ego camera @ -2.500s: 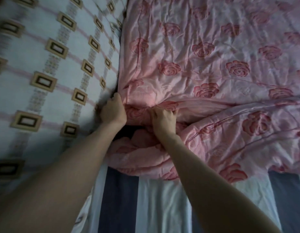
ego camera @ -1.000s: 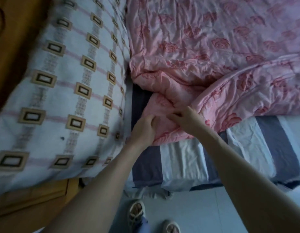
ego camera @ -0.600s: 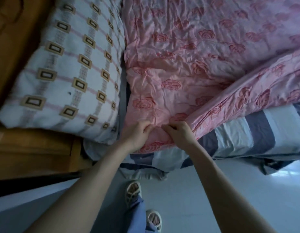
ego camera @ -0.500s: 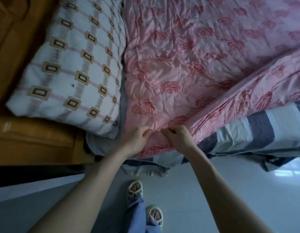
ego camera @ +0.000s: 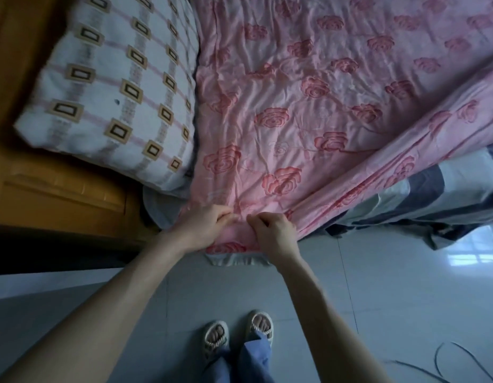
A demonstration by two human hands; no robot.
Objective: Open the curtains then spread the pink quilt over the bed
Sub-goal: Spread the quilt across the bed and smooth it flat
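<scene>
The pink quilt [ego camera: 309, 106] lies across the bed, its corner drawn over the near edge beside the checked pillow [ego camera: 110, 87]. I pinch that corner in both fists: my left hand [ego camera: 201, 226] and right hand [ego camera: 273, 230] sit knuckles-up, close together, fingers curled into the fabric, both forearms stretched forward. The striped sheet [ego camera: 444, 189] shows to the right, and my sandals [ego camera: 237, 331] stand on the tiled floor [ego camera: 405, 286] below.

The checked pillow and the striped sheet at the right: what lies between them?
The pink quilt fills that stretch, from beside the pillow to the striped sheet; the head view shows it.
</scene>
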